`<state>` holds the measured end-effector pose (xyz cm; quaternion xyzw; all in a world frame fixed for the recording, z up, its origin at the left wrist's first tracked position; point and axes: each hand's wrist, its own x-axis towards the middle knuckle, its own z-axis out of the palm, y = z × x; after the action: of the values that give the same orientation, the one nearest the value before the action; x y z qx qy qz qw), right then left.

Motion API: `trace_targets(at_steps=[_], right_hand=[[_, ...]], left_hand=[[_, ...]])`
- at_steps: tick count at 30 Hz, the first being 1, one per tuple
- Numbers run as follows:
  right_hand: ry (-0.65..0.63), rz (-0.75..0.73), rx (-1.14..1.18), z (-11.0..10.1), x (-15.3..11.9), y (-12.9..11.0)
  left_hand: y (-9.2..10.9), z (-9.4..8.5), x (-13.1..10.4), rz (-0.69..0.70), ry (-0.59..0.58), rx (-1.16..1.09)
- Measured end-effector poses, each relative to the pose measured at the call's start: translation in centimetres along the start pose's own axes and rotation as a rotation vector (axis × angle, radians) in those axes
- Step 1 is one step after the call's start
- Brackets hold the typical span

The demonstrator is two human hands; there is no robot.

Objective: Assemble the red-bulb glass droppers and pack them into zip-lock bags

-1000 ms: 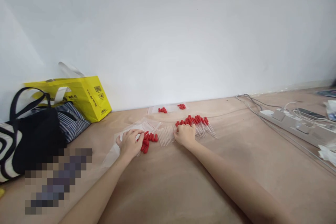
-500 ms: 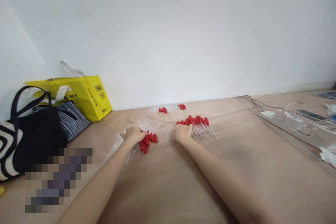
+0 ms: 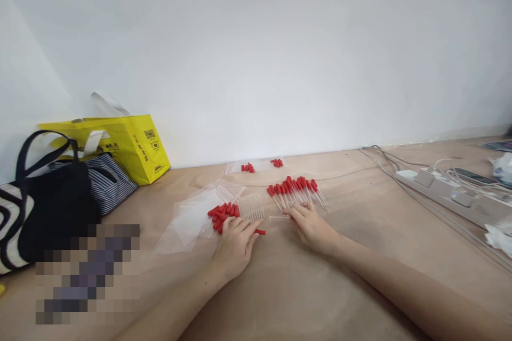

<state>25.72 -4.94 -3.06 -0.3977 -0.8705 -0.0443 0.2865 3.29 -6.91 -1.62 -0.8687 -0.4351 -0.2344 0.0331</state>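
My left hand [image 3: 236, 242] is closed on a red rubber bulb [image 3: 261, 232], which pokes out to the right past its fingertips. My right hand [image 3: 312, 229] pinches a thin glass dropper tube [image 3: 277, 217] that points left toward the bulb, apart from it. Beside the left fingers lies a pile of loose red bulbs [image 3: 219, 214], with a row of bare glass tubes [image 3: 253, 205] to its right. Past the right fingertips, several droppers with red bulbs on their tubes [image 3: 294, 187] form a slanted row.
Flat clear plastic bags [image 3: 188, 218] spread out left of the loose bulbs. Another bag with red bulbs and tubes [image 3: 262, 165] lies near the wall. At left stand a yellow bag [image 3: 138, 144] and a black bag [image 3: 56, 213]. A white power strip [image 3: 444, 192] with cables is at right.
My left hand has moved right and nearer from the bulb pile, now with a red bulb. My right hand has left the tubes, moving right and nearer with one glass tube.
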Motion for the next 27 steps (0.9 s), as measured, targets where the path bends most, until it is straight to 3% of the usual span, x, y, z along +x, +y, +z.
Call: trace_targets(at_steps=[4,16,27], right_hand=[[0.019,-0.044,-0.006,0.2,-1.5,-0.5],[0.019,-0.004,0.110,0.7,-1.1,-1.9],[0.130,-0.061,0.103,1.0,-0.9,-2.5]], left_hand=[[0.4,0.5,0.0,-0.003,0.047,0.011],[1.0,0.1,0.2,-0.020,0.130,-0.060],[1.6,0.2,0.4,-0.028,0.211,-0.120]])
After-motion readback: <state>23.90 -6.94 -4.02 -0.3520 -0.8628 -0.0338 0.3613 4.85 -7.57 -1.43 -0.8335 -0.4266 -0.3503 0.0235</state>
